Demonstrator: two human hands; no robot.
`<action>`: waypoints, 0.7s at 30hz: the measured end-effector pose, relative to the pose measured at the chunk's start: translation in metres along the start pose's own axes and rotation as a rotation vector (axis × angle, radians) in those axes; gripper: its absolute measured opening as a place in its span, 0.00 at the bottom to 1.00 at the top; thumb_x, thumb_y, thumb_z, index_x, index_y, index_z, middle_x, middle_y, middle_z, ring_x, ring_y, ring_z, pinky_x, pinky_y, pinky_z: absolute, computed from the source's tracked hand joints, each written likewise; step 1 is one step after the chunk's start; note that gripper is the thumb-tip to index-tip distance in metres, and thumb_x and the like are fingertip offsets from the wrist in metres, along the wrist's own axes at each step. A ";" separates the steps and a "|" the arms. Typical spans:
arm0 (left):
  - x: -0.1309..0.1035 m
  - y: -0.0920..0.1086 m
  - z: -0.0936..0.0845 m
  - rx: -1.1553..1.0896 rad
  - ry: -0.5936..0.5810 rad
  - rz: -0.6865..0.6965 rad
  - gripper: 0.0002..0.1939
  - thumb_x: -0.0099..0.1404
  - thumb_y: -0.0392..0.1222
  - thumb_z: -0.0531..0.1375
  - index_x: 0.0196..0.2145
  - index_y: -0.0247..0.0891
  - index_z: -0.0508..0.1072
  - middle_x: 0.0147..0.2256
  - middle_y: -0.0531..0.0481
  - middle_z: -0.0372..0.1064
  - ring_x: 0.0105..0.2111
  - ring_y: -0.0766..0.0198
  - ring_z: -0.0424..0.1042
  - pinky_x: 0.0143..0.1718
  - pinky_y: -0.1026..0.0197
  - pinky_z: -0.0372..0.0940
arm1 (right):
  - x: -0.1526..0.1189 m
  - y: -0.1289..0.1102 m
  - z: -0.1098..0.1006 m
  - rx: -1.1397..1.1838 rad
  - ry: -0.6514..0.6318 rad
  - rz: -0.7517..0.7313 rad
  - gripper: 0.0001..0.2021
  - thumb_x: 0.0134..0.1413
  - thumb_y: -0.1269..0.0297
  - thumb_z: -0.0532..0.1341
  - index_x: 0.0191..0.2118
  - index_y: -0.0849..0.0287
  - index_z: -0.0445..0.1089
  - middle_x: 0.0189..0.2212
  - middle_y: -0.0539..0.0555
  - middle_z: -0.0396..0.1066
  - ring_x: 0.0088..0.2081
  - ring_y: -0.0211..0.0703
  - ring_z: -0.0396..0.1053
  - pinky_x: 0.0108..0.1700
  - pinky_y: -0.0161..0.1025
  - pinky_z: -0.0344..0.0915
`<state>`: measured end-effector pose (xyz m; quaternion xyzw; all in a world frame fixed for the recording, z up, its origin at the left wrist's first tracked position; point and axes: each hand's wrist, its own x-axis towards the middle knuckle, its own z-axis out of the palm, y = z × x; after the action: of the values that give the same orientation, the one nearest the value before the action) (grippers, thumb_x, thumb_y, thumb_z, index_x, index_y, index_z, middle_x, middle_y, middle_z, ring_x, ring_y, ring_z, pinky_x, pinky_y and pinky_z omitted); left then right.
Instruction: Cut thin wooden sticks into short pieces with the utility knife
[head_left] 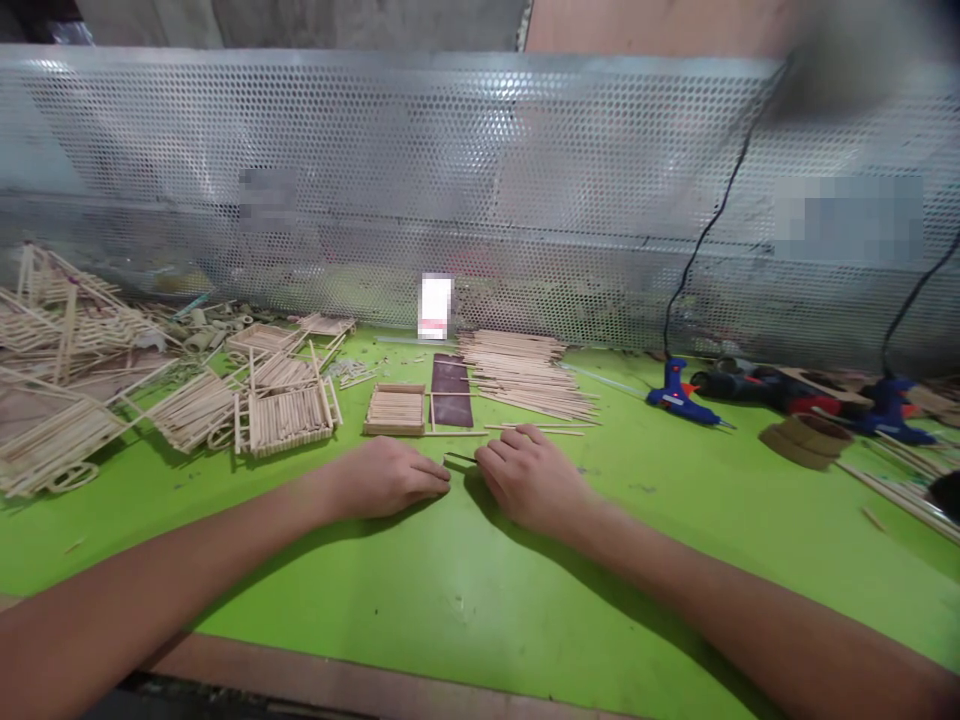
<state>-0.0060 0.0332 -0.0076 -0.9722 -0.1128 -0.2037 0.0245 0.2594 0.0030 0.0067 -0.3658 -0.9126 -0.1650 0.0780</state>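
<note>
Since easy reach seems to matter, I have the sticks (525, 375) piled mid-frame, while just below them my right hand (534, 478) is closed on a thin tool (460, 458), its tip bare, and my left hand (386, 477) bunches its fingers nearby, gripping what, if anything, I cannot tell.

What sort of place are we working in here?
It looks like a craft workshop, probably for handmade stick models: a pile of thin sticks, several stick-built pieces and a blue glue gun lie on the green tabletop.
</note>
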 end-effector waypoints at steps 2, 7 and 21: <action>0.001 0.000 -0.001 -0.021 -0.013 -0.011 0.13 0.76 0.39 0.57 0.47 0.39 0.82 0.46 0.48 0.82 0.39 0.62 0.82 0.39 0.59 0.76 | 0.000 0.000 0.000 -0.007 0.003 0.001 0.06 0.64 0.71 0.59 0.35 0.60 0.71 0.32 0.55 0.75 0.35 0.46 0.64 0.47 0.45 0.51; 0.000 -0.002 -0.006 -0.028 -0.012 -0.032 0.15 0.74 0.36 0.60 0.55 0.37 0.78 0.50 0.46 0.81 0.43 0.59 0.82 0.45 0.55 0.78 | 0.001 -0.001 -0.001 0.002 0.005 0.009 0.06 0.65 0.71 0.59 0.35 0.60 0.71 0.32 0.54 0.75 0.35 0.46 0.65 0.47 0.44 0.52; -0.003 -0.013 -0.005 -0.081 -0.047 -0.120 0.09 0.74 0.40 0.61 0.45 0.41 0.83 0.45 0.48 0.83 0.41 0.59 0.81 0.46 0.54 0.75 | 0.002 -0.001 0.000 -0.061 0.022 0.035 0.08 0.66 0.72 0.58 0.33 0.60 0.71 0.31 0.54 0.75 0.34 0.47 0.65 0.47 0.45 0.52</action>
<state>-0.0136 0.0450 -0.0046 -0.9683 -0.1633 -0.1864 -0.0297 0.2575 0.0040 0.0067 -0.3824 -0.8996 -0.1954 0.0795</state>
